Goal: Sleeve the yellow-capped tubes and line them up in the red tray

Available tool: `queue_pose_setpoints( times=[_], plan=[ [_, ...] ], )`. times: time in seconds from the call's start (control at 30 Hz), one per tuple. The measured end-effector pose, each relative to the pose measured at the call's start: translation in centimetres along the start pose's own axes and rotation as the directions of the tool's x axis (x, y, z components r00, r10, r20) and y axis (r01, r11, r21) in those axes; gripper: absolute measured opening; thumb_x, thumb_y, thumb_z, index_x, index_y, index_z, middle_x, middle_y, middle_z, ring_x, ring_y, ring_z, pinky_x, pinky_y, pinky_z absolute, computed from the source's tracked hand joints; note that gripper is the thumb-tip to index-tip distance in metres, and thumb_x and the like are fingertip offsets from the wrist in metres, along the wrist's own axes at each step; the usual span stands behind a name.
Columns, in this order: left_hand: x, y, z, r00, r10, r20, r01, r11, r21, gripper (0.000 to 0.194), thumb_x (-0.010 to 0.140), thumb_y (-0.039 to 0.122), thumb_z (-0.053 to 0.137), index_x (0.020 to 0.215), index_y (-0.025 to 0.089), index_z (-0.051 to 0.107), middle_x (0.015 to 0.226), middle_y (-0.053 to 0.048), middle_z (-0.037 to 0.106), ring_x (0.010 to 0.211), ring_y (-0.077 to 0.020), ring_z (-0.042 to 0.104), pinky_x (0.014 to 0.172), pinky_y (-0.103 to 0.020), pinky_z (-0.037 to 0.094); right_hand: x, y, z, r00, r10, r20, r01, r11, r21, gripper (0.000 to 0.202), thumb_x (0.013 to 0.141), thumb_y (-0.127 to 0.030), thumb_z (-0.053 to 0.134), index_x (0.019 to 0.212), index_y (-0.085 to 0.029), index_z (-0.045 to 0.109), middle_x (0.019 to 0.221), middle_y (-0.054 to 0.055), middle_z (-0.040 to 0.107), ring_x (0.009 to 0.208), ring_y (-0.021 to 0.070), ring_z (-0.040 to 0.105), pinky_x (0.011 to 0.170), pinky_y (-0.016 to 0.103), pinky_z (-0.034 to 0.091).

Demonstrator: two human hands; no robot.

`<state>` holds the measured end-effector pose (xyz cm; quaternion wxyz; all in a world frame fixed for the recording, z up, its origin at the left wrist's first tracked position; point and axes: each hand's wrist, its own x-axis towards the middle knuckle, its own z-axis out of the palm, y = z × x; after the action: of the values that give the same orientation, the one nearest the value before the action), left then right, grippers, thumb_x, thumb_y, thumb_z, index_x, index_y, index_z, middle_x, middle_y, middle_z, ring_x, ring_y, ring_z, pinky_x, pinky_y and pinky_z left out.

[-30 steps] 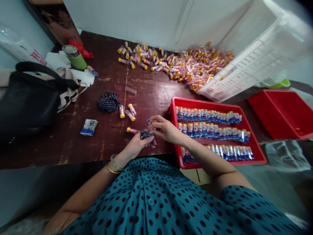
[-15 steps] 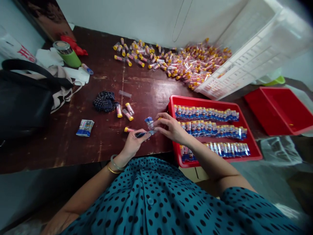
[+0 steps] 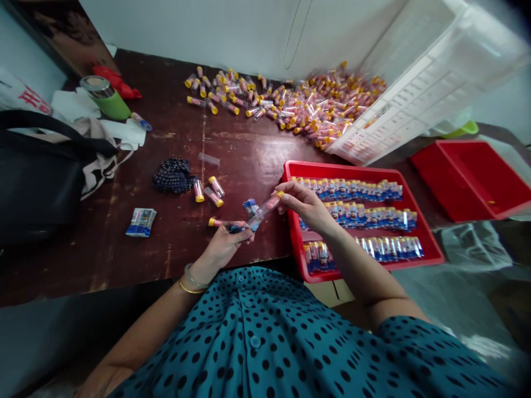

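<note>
My right hand pinches the yellow-capped end of a clear plastic tube with pink contents. The tube slants down to the left, its clear end at a small blue-and-clear packet. That packet is gripped by my left hand; whether the tube sits inside its mouth I cannot tell. Just beyond lies another blue packet. By my left fingers a yellow-capped tube is partly hidden, and several more tubes lie farther back. A pile of flat packets lies to the left.
A red tray at right holds rows of filled packets. Behind it, a heap of tubes spills beside a tipped white basket. A dark checked cloth, green cup, black bag and red bin surround the workspace.
My right hand has shifted slightly right, and the tube it holds now shows along its length. My left hand keeps its grip on the packet. The view has shifted a little.
</note>
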<state>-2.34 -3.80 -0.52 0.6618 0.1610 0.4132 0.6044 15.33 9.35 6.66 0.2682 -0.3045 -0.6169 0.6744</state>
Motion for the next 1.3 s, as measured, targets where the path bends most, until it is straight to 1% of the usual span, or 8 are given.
queue_pose_setpoints(
  times=[0.37,0.57,0.77,0.83,0.9,1.0,1.13,1.3],
  plan=[
    [-0.1,-0.5,0.0,0.997,-0.009,0.077,0.006,0.999,0.041,0.026,0.056,0.031,0.092,0.059,0.017,0.071,0.062,0.001,0.065,0.063,-0.0130,0.059,0.065,-0.029,0.044,-0.5,0.9,-0.9,0.997,0.078,-0.002,-0.078,0.989,0.125,0.032,0.083,-0.046,0.073,0.104,-0.023,0.064,0.094,0.000,0.067,0.068,0.0100,0.060,0.067,0.025,0.054],
    [0.1,-0.8,0.2,0.997,-0.004,0.079,-0.006,0.992,0.124,0.026,0.058,0.033,0.090,0.062,0.017,0.070,0.061,0.000,0.065,0.061,-0.0137,0.058,0.063,-0.028,0.044,-0.9,0.9,0.0,1.000,0.009,0.006,-0.008,0.995,-0.100,0.032,0.087,-0.046,0.068,0.105,-0.021,0.065,0.092,0.001,0.066,0.076,0.0123,0.061,0.074,0.026,0.052],
    [-0.3,-1.1,1.4,0.993,0.101,-0.066,-0.070,0.930,0.362,0.027,0.070,0.037,0.082,0.084,0.016,0.073,0.073,-0.002,0.072,0.071,-0.0169,0.064,0.076,-0.030,0.049,-2.0,2.5,1.1,0.979,-0.153,-0.131,0.096,0.925,-0.367,0.024,0.089,-0.044,0.067,0.096,-0.022,0.063,0.094,0.002,0.068,0.085,0.0167,0.063,0.080,0.030,0.051],
    [-0.8,-0.9,1.8,0.997,0.049,-0.052,-0.031,0.950,0.311,0.029,0.072,0.039,0.081,0.088,0.016,0.073,0.075,-0.002,0.073,0.072,-0.0174,0.065,0.077,-0.031,0.051,-2.8,3.0,1.6,0.976,-0.147,-0.159,0.078,0.924,-0.375,0.024,0.091,-0.045,0.063,0.092,-0.021,0.064,0.091,0.002,0.070,0.082,0.0165,0.063,0.078,0.030,0.051],
    [-1.3,-0.7,2.0,0.996,-0.088,-0.002,0.086,0.978,0.190,0.030,0.073,0.039,0.081,0.091,0.017,0.073,0.078,-0.004,0.073,0.071,-0.0173,0.065,0.074,-0.031,0.052,-3.8,3.4,2.3,0.973,-0.141,-0.184,0.064,0.927,-0.369,0.023,0.093,-0.044,0.061,0.095,-0.021,0.067,0.092,0.003,0.071,0.083,0.0172,0.065,0.079,0.030,0.052],
    [-1.9,-0.3,2.2,0.955,-0.278,0.105,0.278,0.960,0.018,0.029,0.075,0.036,0.080,0.096,0.017,0.075,0.084,-0.006,0.074,0.073,-0.0173,0.066,0.074,-0.031,0.053,-5.5,4.0,3.4,0.968,-0.139,-0.207,0.059,0.935,-0.350,0.022,0.090,-0.042,0.065,0.101,-0.023,0.068,0.104,0.005,0.072,0.096,0.0206,0.067,0.090,0.035,0.052],
    [-2.3,-0.2,2.7,0.944,-0.296,0.148,0.304,0.952,-0.030,0.026,0.074,0.033,0.082,0.094,0.018,0.076,0.083,-0.005,0.073,0.073,-0.0167,0.066,0.075,-0.031,0.054,-6.8,4.6,4.3,0.957,-0.148,-0.251,0.061,0.943,-0.326,0.027,0.083,-0.040,0.074,0.105,-0.026,0.068,0.115,0.007,0.070,0.107,0.0231,0.064,0.098,0.040,0.050],
    [-2.5,-0.1,3.5,0.951,-0.277,0.137,0.277,0.961,0.018,0.026,0.074,0.033,0.081,0.094,0.019,0.076,0.083,-0.004,0.072,0.071,-0.0162,0.064,0.070,-0.030,0.053,-7.0,4.4,4.2,0.939,-0.217,-0.268,0.108,0.922,-0.371,0.016,0.083,-0.036,0.075,0.095,-0.026,0.071,0.108,0.006,0.074,0.106,0.0234,0.064,0.105,0.044,0.044]
  ],
)
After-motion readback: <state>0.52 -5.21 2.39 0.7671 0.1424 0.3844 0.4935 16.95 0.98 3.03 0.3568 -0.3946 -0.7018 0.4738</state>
